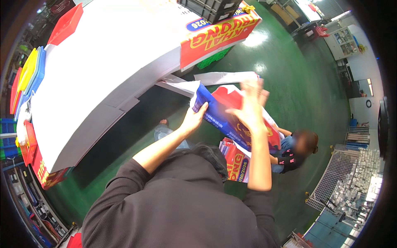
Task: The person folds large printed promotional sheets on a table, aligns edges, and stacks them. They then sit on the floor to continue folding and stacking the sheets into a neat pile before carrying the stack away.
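A large printed banner sheet (223, 118), blue and red with a white back, stretches out in front of me. My left hand (193, 119) pinches its blue edge, the thumb lying on the printed side. Over the red part is my right hand (251, 105), its fingers spread and blurred by motion; whether it touches the sheet I cannot tell. To the right, another person (302, 144) has a hand (283, 131) at the banner's far end. White strips of the sheet trail toward the table.
A long white-covered table (120, 49) curves along the left, bearing a black crate (211, 10), a red tray (66, 25) and stacked coloured trays (31, 74). A folded printed stack (236, 163) is below the banner. A wire rack (331, 173) stands at right on green floor.
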A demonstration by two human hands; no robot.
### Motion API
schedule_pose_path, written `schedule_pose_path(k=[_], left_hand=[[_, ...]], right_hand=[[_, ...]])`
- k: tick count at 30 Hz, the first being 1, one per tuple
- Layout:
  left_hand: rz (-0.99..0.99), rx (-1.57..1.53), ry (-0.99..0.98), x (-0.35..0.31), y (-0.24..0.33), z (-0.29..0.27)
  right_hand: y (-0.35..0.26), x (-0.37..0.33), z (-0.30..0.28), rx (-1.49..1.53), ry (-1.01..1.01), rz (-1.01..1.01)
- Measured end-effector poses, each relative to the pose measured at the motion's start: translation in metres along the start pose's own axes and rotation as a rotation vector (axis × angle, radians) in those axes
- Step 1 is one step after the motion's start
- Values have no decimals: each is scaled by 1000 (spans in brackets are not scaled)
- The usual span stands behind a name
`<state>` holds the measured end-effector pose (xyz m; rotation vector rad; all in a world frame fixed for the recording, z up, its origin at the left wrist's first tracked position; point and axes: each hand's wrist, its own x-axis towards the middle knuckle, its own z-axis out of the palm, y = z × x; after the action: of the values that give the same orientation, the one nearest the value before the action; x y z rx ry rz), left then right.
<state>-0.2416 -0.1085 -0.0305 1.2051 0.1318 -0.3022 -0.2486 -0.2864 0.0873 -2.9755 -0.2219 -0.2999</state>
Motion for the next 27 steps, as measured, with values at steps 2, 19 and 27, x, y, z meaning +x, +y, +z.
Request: schedule_pose_path(k=[2,19,27], left_hand=[[101,107,14,-19,-15,-3],[-974,1147,1802,-183,-25,-497],[530,1259,-587,-20,-4,-112]], right_hand=[[8,21,30,266,-333,7],[400,15,-167,-214,577,1023],[108,61,-289,340,495,378]])
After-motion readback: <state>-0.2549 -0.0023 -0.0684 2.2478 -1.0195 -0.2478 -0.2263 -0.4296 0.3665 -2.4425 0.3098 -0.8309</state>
